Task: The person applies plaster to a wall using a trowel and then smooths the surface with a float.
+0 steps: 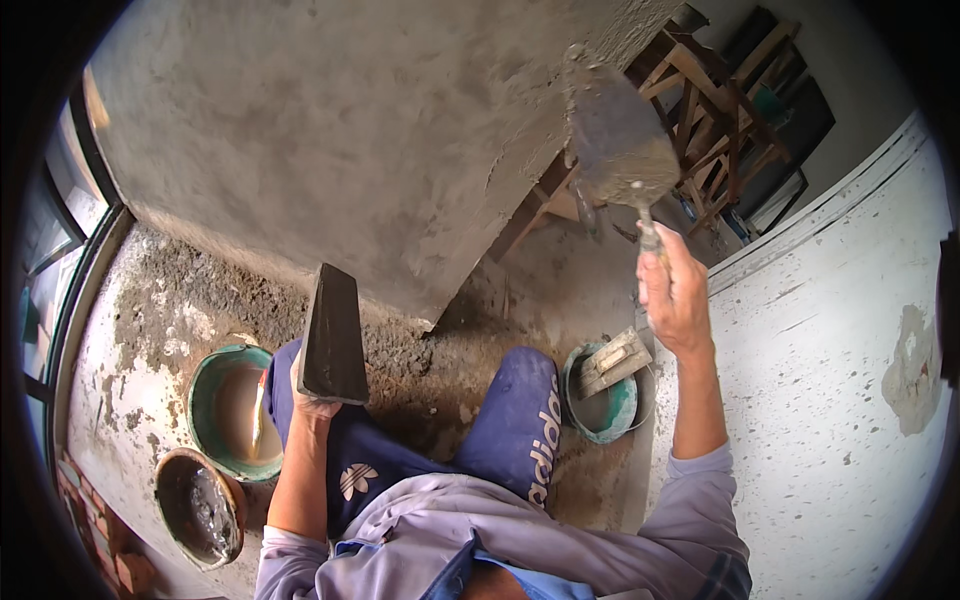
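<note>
In my right hand (675, 285) I grip the handle of a trowel (625, 145), raised with its blade upward. Wet mortar clings to the blade, which overlaps the edge of the plastered wall (330, 130) in view. My left hand (316, 402) is closed under a dark rectangular plastering float (335, 340), tilted up in front of my left thigh. The float hides most of the fingers and its handle. Smooth grey plaster covers the wall ahead of me, and its lower corner lies between my knees.
To my left stand a green bucket (205, 405) of murky water and a brown tub (235, 500). Another green bucket (605, 437) at right has a wooden float (612, 362) across its rim. Wooden trestles (700, 100) stand far right, near a white spattered wall (810, 370). Mortar litters the floor.
</note>
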### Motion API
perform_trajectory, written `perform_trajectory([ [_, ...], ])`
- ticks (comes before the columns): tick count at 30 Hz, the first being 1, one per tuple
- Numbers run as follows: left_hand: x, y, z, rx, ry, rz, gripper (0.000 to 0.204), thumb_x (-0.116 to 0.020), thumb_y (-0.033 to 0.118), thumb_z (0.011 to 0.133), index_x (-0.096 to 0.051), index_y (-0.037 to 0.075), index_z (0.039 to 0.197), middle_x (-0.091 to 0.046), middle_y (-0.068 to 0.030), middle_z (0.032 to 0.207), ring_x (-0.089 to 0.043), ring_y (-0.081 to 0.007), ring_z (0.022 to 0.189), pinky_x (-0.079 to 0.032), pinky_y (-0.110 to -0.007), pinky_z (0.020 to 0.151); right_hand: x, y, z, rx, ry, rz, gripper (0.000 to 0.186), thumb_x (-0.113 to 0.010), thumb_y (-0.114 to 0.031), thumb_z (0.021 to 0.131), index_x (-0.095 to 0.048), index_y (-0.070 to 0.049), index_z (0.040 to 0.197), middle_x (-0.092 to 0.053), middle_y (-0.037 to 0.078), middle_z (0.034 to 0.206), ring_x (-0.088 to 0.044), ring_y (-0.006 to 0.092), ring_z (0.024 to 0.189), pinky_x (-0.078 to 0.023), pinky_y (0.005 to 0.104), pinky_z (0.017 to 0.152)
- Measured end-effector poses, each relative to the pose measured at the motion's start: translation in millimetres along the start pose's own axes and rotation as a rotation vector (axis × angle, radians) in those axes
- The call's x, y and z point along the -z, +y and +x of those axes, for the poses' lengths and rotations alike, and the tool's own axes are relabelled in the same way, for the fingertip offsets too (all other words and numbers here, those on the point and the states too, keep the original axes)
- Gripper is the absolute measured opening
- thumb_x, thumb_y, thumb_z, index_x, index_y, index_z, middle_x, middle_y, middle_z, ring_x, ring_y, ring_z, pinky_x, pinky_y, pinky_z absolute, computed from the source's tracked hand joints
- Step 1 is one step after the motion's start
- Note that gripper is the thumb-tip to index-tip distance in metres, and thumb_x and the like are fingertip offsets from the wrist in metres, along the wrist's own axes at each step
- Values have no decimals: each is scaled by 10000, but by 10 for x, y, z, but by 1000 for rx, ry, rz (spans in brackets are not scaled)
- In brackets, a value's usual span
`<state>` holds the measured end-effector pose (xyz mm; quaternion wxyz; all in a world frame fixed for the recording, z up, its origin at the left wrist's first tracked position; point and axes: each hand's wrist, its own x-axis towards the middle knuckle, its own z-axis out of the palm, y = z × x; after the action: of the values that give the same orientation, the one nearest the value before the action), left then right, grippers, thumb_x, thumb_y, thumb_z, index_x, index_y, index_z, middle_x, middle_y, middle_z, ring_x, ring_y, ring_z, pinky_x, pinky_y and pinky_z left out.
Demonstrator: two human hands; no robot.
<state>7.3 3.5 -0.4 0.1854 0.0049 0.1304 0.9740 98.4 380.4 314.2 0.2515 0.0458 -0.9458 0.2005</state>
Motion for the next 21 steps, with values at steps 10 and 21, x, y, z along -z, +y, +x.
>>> perform_trajectory([
  [10, 67, 17, -39, 8, -59, 16, 426, -600, 215, 956, -575, 10, 1328, -671, -155, 1222, -678, -293, 1070, -577, -420, 920, -161, 661, -466, -61, 107, -56, 368, -479, -220, 1036, -529, 50, 1281, -584, 105, 715, -567, 210, 596, -450, 350, 565],
  [21, 122, 34, 2, 64, -173, 28, 454, -575, 251, 971, -554, 8, 1355, -640, -153, 1290, -652, -302, 1126, -544, -418, 975, -157, -202, -44, 15, -8, -141, 344, -464, -208, 1046, -510, 74, 1237, -641, 230, 838, -654, 383, 720, -503, 477, 648],
])
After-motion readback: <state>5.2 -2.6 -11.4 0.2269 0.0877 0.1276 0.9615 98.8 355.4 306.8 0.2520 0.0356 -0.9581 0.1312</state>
